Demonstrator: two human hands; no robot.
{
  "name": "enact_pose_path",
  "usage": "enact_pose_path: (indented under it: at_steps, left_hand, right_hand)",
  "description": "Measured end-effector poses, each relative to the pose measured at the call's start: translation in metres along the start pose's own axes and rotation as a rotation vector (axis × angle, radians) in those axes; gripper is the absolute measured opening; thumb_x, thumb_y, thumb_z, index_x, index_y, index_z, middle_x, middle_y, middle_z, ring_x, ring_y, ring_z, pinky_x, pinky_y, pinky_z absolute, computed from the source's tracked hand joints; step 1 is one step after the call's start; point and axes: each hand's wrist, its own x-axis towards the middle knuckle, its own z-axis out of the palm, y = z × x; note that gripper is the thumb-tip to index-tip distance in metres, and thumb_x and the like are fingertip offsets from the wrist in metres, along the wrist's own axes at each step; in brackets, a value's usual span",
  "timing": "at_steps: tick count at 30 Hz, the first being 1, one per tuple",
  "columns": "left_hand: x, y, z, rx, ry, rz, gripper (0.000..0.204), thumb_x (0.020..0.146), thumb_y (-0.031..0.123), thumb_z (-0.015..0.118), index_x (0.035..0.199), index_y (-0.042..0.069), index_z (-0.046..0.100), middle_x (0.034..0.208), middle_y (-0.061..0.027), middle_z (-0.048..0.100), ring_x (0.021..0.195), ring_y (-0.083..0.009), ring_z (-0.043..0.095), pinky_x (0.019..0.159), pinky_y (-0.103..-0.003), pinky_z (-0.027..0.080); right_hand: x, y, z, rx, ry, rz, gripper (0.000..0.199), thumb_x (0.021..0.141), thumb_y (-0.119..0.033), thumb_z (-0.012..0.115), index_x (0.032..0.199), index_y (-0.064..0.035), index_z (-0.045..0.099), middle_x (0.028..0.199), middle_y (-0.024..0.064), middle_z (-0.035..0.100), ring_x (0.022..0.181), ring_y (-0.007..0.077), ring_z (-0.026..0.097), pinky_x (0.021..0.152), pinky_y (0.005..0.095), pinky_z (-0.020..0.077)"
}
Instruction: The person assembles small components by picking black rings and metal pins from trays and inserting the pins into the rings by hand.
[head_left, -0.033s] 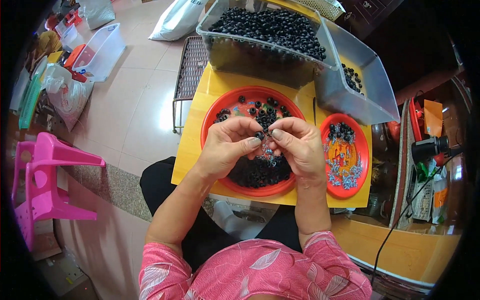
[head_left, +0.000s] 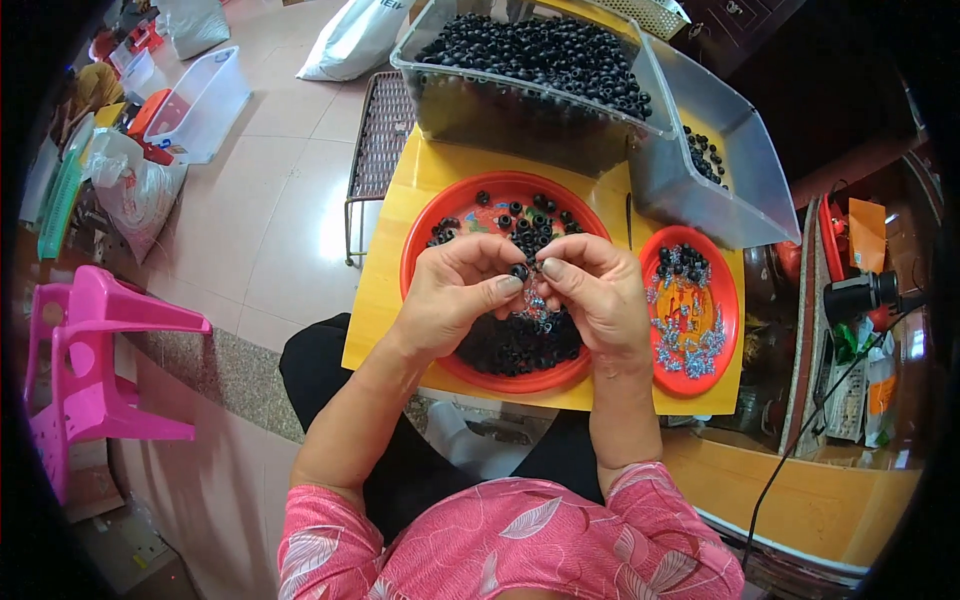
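My left hand [head_left: 452, 295] pinches a small black ring-shaped piece [head_left: 519, 271] between thumb and fingertips. Close against it, my right hand [head_left: 602, 298] has thumb and forefinger pressed together; whatever is in that pinch is too small to make out. Both hands hover over a round red tray [head_left: 408, 262]. On its far side lie loose round black pieces [head_left: 504, 222] with holes. A heap of small black parts [head_left: 520, 348] fills its near side, with some tiny clear bluish parts beside it. To the right, an oval red plate [head_left: 734, 318] holds more clear bluish parts [head_left: 700, 350] and several black pieces [head_left: 682, 262].
Behind the tray, a clear bin [head_left: 530, 140] stands heaped with black pieces; another clear bin [head_left: 740, 200] beside it has few. All rest on a yellow board [head_left: 385, 310]. A pink stool [head_left: 95, 350] stands left, a wicker rack [head_left: 380, 140] behind, and a black cable [head_left: 800, 430] hangs at right.
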Motion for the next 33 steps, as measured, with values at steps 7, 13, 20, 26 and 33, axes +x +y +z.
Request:
enact_pose_path:
  at_steps: [7,13,20,26,33]
  left_hand:
    - [0.000,-0.001,0.000,0.114,0.027,0.019,0.019,0.078,0.003,0.062,0.096,-0.002,0.056,0.079,-0.0052,0.059,0.066,-0.0107,0.058,0.057,-0.021,0.046]
    - [-0.002,0.003,0.002,0.231,0.033,0.014,0.017,0.078,0.001,0.061,0.095,-0.002,0.057,0.077,-0.0041,0.060,0.066,-0.0098,0.058,0.057,-0.020,0.047]
    - [-0.001,0.002,0.004,0.613,-0.051,0.342,0.018,0.073,-0.005,0.060,0.091,-0.001,0.058,0.082,-0.0046,0.055,0.077,-0.0123,0.054,0.067,-0.023,0.044]
    - [0.001,0.009,0.000,0.814,-0.134,0.518,0.022,0.067,-0.004,0.065,0.087,0.001,0.060,0.080,-0.0058,0.052,0.076,-0.0181,0.049,0.068,-0.028,0.040]
    - [0.002,0.016,-0.002,0.749,-0.251,0.539,0.020,0.066,-0.005,0.065,0.086,0.000,0.061,0.073,-0.0060,0.051,0.069,-0.0173,0.050,0.062,-0.027,0.041]
  right_hand:
    - [-0.003,0.000,-0.001,0.019,-0.016,-0.008,0.012,0.077,0.000,0.061,0.089,0.0031,0.060,0.071,0.0068,0.060,0.060,0.0099,0.057,0.051,0.0182,0.0451]
    - [-0.002,0.003,0.000,-0.063,0.002,0.003,0.012,0.076,-0.001,0.063,0.087,0.0030,0.060,0.070,0.0067,0.060,0.057,0.0092,0.055,0.050,0.0184,0.0445]
    - [0.004,0.004,-0.011,0.071,-0.165,0.155,0.017,0.077,-0.009,0.065,0.091,-0.0003,0.060,0.071,0.0029,0.059,0.058,0.0072,0.054,0.050,0.0178,0.0423]
    - [0.005,0.004,-0.014,0.234,-0.338,0.328,0.020,0.078,-0.011,0.063,0.093,0.0010,0.056,0.075,0.0059,0.060,0.062,0.0089,0.058,0.051,0.0181,0.0450]
    - [0.007,0.021,-0.014,0.505,-0.450,0.372,0.024,0.075,-0.013,0.065,0.088,0.0031,0.053,0.074,0.0108,0.057,0.057,0.0123,0.052,0.043,0.0195,0.0371]
